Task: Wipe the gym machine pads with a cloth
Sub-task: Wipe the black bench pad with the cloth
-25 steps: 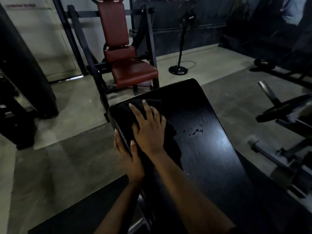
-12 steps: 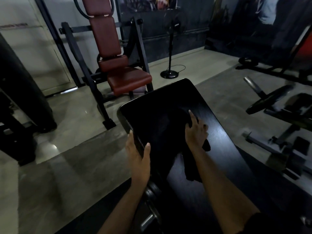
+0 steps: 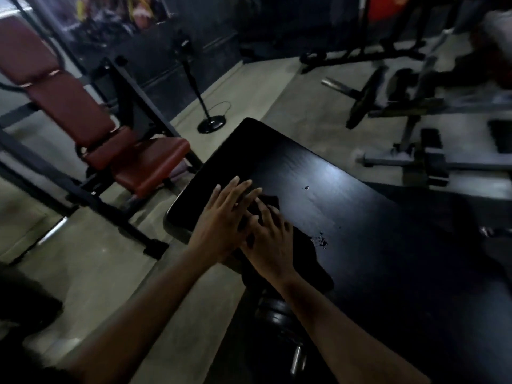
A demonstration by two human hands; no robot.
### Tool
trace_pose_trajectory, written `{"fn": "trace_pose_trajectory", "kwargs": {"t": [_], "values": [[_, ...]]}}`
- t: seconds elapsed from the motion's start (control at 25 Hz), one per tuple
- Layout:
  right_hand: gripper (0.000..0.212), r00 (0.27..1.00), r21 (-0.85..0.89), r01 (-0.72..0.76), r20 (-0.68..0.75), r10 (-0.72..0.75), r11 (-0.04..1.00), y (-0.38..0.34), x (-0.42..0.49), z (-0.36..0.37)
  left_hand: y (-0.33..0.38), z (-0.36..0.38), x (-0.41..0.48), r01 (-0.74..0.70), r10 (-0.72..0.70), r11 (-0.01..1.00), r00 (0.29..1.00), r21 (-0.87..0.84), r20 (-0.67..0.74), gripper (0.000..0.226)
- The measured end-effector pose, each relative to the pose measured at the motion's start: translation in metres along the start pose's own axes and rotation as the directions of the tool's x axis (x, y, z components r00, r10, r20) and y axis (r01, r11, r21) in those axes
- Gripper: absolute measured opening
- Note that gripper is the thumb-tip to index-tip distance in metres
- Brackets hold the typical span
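A long black bench pad runs from the middle of the view to the lower right. A dark cloth lies on it near the left edge. My right hand presses flat on the cloth. My left hand lies flat on the pad beside it, its fingers overlapping the cloth's far end and touching the right hand. Small specks of debris sit on the pad just right of the cloth.
A red padded seat machine stands to the left on a black frame. A fan stand is behind the bench. A weight plate and bar and metal frames lie on the floor to the right.
My left hand has left the pad's side edge and now lies on top beside the right hand. The right hand and cloth slid back toward the left edge. The camera swung right.
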State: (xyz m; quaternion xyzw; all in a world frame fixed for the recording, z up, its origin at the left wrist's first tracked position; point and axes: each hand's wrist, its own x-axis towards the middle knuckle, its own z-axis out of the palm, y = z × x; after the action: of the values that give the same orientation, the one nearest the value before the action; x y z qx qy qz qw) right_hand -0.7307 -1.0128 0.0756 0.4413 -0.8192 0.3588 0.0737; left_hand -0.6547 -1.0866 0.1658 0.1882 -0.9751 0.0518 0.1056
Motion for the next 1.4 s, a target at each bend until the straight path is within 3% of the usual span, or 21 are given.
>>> {"fn": "trace_pose_trajectory", "kwargs": {"t": [0.12,0.24,0.44,0.56,0.6,0.68,0.76,0.8,0.88,1.0,1.24,1.4], "values": [[0.059,0.978,-0.059,-0.204,-0.063,0.201,0.977,0.026,-0.024,0.001,-0.016,0.014,0.011,-0.181,0.164,0.975,0.978,0.132,0.126,0.059],[0.060,0.908,-0.075,-0.416,-0.077,0.411,0.906,0.066,-0.051,-0.002,-0.019,0.031,0.008,-0.286,0.232,0.936,0.940,0.205,0.251,0.069],[0.064,0.724,-0.124,-0.688,-0.044,0.689,0.715,0.131,-0.086,-0.021,-0.017,0.035,0.006,-0.300,0.241,0.913,0.944,0.277,0.225,0.069],[0.049,0.640,0.048,-0.765,-0.064,0.766,0.643,0.140,-0.062,-0.034,-0.015,0.036,0.007,-0.300,0.243,0.913,0.944,0.276,0.221,0.067],[0.047,0.652,0.154,-0.733,-0.115,0.749,0.662,0.134,-0.040,-0.035,-0.014,0.036,0.008,-0.301,0.246,0.914,0.945,0.274,0.218,0.067],[0.049,0.781,0.303,-0.533,-0.183,0.597,0.790,0.107,0.020,-0.029,-0.015,0.037,0.007,-0.305,0.248,0.910,0.943,0.281,0.221,0.067],[0.055,0.937,0.269,-0.311,-0.072,0.341,0.911,0.067,0.075,-0.014,-0.016,0.038,0.007,-0.321,0.254,0.899,0.936,0.297,0.242,0.066],[0.056,0.974,0.174,-0.227,0.023,0.227,0.958,0.053,0.090,-0.004,-0.017,0.039,0.007,-0.327,0.256,0.895,0.933,0.304,0.253,0.065],[0.055,0.990,-0.032,-0.106,0.089,0.108,0.994,0.051,0.098,0.013,-0.018,0.040,0.007,-0.325,0.251,0.894,0.934,0.308,0.255,0.066],[0.054,0.978,-0.053,-0.197,0.058,0.200,0.979,0.095,0.087,0.012,-0.017,0.039,0.005,-0.311,0.233,0.899,0.936,0.308,0.263,0.069],[0.051,0.856,-0.005,-0.515,-0.051,0.514,0.857,0.174,0.047,0.004,-0.014,0.036,0.006,-0.298,0.221,0.906,0.938,0.299,0.265,0.069],[0.049,0.627,0.024,-0.778,-0.033,0.778,0.628,0.203,0.030,-0.014,-0.013,0.034,0.007,-0.294,0.211,0.909,0.936,0.296,0.283,0.068]]}}
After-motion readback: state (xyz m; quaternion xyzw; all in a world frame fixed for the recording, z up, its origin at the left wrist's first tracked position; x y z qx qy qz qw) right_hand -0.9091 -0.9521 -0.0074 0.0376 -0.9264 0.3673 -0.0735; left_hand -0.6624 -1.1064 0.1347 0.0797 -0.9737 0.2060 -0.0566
